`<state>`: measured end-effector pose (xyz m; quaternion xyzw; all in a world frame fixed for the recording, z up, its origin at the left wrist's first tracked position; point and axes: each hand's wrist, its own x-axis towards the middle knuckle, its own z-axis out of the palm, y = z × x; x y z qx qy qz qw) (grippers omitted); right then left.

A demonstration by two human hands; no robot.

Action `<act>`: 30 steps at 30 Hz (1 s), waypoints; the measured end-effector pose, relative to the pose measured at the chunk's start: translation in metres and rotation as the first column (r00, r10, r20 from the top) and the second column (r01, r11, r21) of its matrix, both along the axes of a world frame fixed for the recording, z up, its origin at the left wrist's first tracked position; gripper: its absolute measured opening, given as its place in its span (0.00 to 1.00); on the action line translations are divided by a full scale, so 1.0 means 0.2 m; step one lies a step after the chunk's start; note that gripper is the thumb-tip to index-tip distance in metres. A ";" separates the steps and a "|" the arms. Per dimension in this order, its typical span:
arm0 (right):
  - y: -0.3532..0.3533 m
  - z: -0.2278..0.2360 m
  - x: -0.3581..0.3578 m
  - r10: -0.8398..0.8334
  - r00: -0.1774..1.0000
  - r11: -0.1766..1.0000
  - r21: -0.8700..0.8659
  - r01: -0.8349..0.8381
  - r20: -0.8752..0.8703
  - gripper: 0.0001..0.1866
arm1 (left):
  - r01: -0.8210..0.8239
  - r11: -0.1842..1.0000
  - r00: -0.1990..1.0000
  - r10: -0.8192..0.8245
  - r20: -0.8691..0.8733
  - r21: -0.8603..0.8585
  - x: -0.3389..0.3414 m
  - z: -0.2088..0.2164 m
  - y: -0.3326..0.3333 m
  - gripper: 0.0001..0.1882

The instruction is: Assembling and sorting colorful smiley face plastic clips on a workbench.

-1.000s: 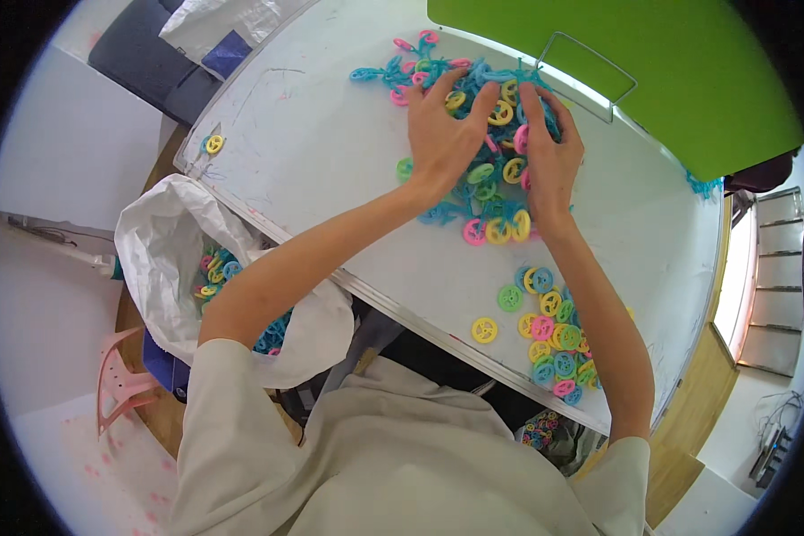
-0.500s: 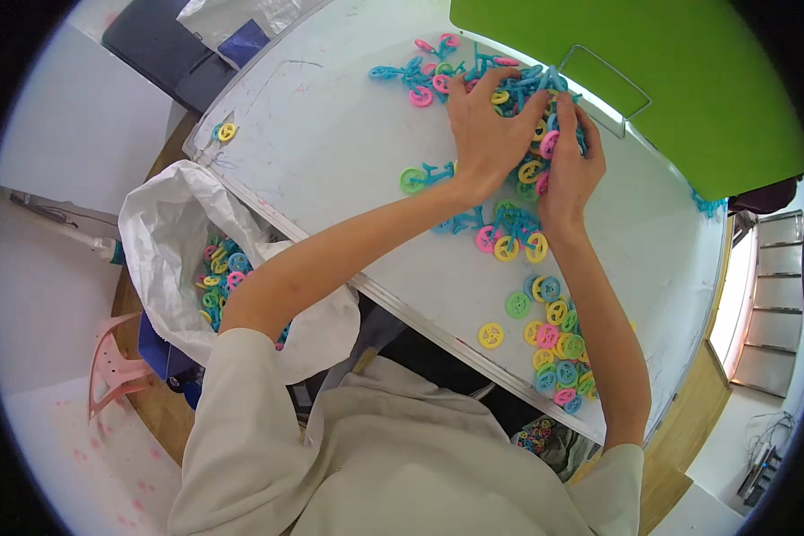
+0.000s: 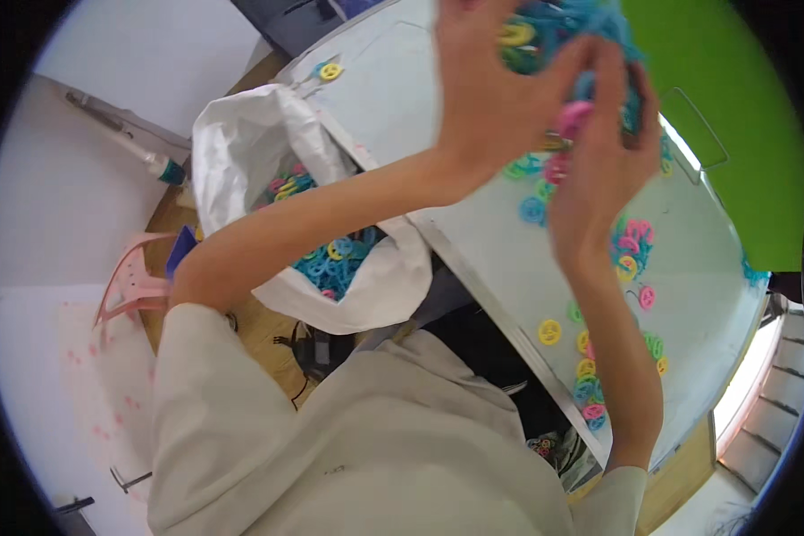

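Both your hands, left hand (image 3: 491,98) and right hand (image 3: 598,170), have fingers clamped on a clump of plastic rings (image 3: 554,36) above the tabletop (image 3: 473,205); white bag (image 3: 268,152) left of it is part-filled, plenty of loose rings (image 3: 590,375) remain.

A white plastic bag (image 3: 268,152) hung open just beside the near-left edge of the bench (image 3: 473,241), its mouth crumpled and folded outward. Inside it lay a heap of small plastic rings (image 3: 330,255), mostly blue with some yellow, pink and green. No labels, signs or screens showed anywhere in view.
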<state>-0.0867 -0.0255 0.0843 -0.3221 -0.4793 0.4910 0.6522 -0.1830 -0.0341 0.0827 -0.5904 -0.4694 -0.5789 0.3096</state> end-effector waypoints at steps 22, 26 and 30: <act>-0.74 -0.46 -0.34 0.566 0.163 0.273 0.002 -0.962 0.808 0.21 | 0.055 -0.221 0.988 0.150 0.022 -0.974 -0.60 0.24 -1.21 0.29; -0.74 -0.53 -0.35 0.516 0.077 0.217 -0.043 -0.975 0.853 0.21 | -0.141 -0.005 0.986 -0.086 -0.140 -0.990 -0.69 0.15 -0.93 0.24; -0.77 -0.53 -0.32 0.486 0.155 0.284 0.012 -0.959 0.860 0.21 | -0.225 0.231 0.964 -0.087 -0.251 -0.947 -0.69 -0.28 -0.69 0.18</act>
